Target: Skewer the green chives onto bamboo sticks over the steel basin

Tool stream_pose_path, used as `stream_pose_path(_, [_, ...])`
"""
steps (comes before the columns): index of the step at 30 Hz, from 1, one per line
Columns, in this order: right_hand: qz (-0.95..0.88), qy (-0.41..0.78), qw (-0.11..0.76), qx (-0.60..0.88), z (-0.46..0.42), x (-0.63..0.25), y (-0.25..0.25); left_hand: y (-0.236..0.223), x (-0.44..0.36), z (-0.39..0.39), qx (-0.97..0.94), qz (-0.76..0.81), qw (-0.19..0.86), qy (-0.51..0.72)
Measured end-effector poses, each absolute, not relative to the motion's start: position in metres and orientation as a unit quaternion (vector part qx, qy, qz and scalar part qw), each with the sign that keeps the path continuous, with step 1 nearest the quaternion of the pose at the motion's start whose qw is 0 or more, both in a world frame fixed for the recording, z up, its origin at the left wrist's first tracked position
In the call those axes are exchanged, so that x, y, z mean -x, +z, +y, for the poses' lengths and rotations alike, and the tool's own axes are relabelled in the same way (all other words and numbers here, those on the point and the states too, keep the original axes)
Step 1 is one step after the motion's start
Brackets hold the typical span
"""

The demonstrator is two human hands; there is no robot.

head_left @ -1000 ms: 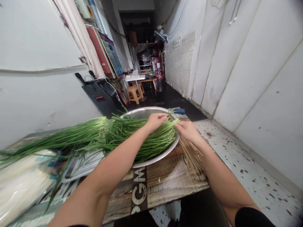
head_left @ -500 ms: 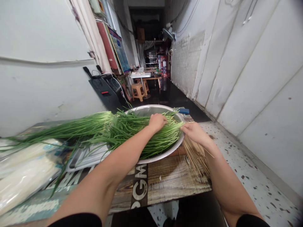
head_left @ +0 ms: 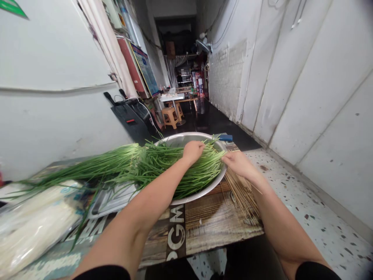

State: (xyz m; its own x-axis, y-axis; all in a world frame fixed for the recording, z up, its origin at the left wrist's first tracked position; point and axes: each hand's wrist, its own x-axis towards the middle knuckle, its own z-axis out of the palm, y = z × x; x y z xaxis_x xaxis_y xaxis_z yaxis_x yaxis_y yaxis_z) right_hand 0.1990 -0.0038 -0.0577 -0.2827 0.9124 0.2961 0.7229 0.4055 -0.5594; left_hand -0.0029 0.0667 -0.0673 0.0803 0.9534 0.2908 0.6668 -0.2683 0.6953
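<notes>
A long bundle of green chives (head_left: 140, 167) lies across a wide metal bowl (head_left: 201, 192) on a wooden table (head_left: 204, 221). My left hand (head_left: 192, 149) rests on the chive tips over the bowl, fingers curled down into the stalks. My right hand (head_left: 237, 161) is at the bowl's right rim, fingers closed around the ends of several chive stalks. A pile of thin bamboo skewers (head_left: 241, 192) lies on the table under my right wrist.
A metal tray (head_left: 112, 198) sits under the chives left of the bowl. Clear plastic bags of white noodles (head_left: 32, 221) lie at the table's left end. A small blue object (head_left: 225, 137) is behind the bowl. A speckled floor (head_left: 305, 210) runs along the right wall.
Both hands stay on the chive tips, shifting only slightly. The view has tilted a little, moving the table lower in the frame.
</notes>
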Motion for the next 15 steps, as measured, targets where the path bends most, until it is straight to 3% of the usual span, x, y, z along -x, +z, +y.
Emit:
stream_pose_path(8, [-0.777,0.131,0.300,0.538,-0.005,-0.194,-0.059,-0.070,-0.010,0.070,-0.595,0.543,0.340,0.485])
stream_pose_path(15, [-0.781,0.127,0.297,0.534,-0.005,-0.194,-0.059,-0.069,-0.009,0.068,-0.582,0.559,0.340,0.483])
